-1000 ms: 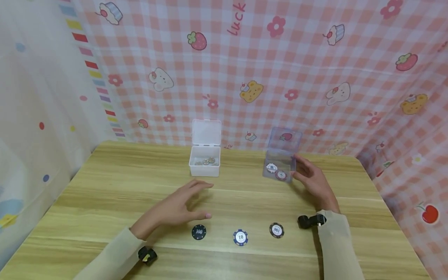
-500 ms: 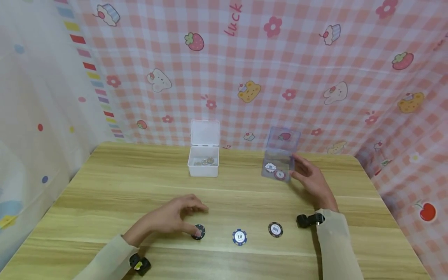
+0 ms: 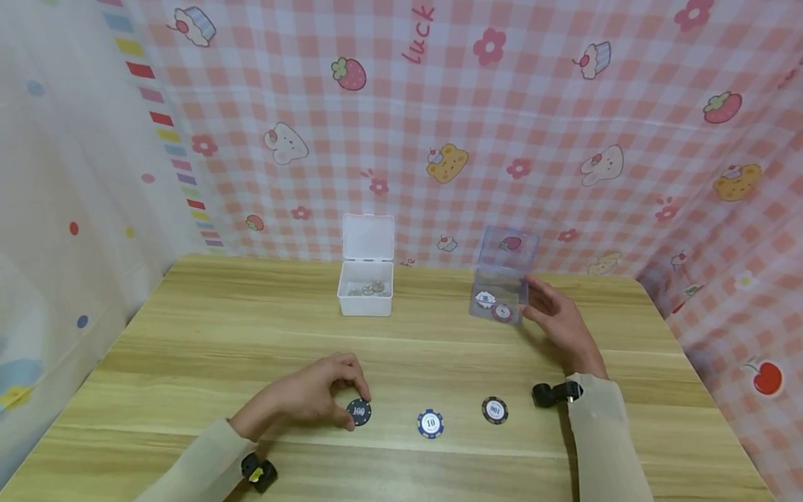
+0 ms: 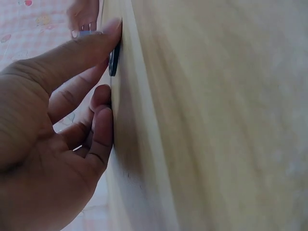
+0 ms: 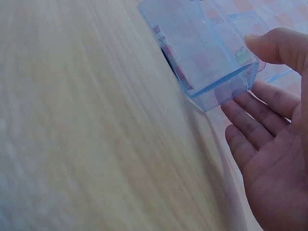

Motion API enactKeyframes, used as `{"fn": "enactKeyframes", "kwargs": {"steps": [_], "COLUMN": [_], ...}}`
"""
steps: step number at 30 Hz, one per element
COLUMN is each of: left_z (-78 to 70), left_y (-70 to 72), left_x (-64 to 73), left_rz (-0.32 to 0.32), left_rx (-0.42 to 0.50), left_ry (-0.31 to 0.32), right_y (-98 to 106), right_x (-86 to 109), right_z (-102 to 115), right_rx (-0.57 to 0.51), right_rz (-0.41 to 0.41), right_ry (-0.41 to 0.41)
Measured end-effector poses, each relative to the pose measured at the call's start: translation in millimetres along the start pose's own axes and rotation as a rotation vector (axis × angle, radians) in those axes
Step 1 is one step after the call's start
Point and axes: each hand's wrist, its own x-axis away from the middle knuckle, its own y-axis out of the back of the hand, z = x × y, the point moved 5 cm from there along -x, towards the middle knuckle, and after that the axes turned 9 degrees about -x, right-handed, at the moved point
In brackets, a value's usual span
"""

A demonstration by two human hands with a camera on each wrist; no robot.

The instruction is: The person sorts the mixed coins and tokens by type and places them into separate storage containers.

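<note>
A black poker chip [image 3: 359,412] marked 100 is pinched at its edges by the thumb and index finger of my left hand [image 3: 307,392], low over the table. In the left wrist view the chip [image 4: 113,61] appears edge-on between these fingers. My right hand [image 3: 563,328] is at the right side of a clear lidded box [image 3: 495,279]; in the right wrist view its fairly straight fingers and thumb touch the box wall. Inside that box lie a white chip [image 3: 485,300] and a red-edged chip [image 3: 502,312].
A blue poker chip [image 3: 430,424] and a black-and-tan chip [image 3: 495,411] lie on the wooden table [image 3: 401,369], right of my left hand. At the back stands a white box [image 3: 366,305], lid raised, with several coins [image 3: 377,286] inside. A checked curtain [image 3: 389,118] hangs behind.
My left hand has come down and toward me onto the black chip, and its thumb and index finger have closed on the edges. The right hand has stayed at the clear box.
</note>
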Motion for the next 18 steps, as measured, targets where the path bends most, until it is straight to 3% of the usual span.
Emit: {"fn": "enactKeyframes", "kwargs": {"steps": [5, 18], "left_z": [-1.3, -7.8], "left_y": [-0.1, -3.0], "left_x": [-1.6, -1.8], "left_rz": [-0.024, -0.01], "left_rx": [-0.037, -0.06], "left_ry": [-0.002, -0.006], "right_y": [0.3, 0.3], "right_x": [0.1, -0.3], "right_z": [0.9, 0.4], "right_rx": [-0.002, -0.001], "right_rz": [-0.002, 0.006], "right_ry": [-0.004, -0.003]}}
